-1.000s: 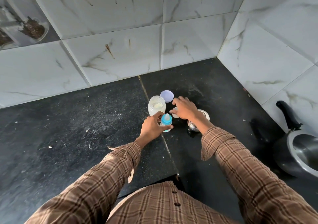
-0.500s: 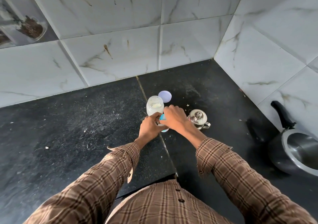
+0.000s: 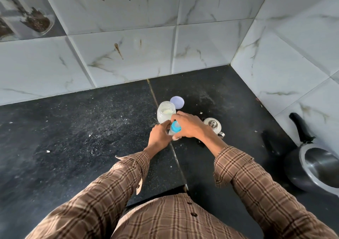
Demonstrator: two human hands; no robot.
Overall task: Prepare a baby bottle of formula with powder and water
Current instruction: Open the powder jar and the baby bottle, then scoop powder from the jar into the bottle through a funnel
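Note:
A small baby bottle with a blue collar and teat stands on the black counter. My left hand grips its body from the left. My right hand is wrapped around the blue top from the right. Just behind stands an uncapped clear jar with pale powder inside. Its round lilac lid lies flat behind it. A small steel pot with a knobbed lid sits to the right, partly hidden by my right wrist.
A dark pressure cooker with a black handle stands at the right edge. Tiled walls close the back and right side. White crumbs dot the counter. A glass jar with dark contents sits on a shelf at the upper left.
My right hand left the steel pot and came over to the bottle's blue top. The pot's lid now shows. My left hand stayed on the bottle.

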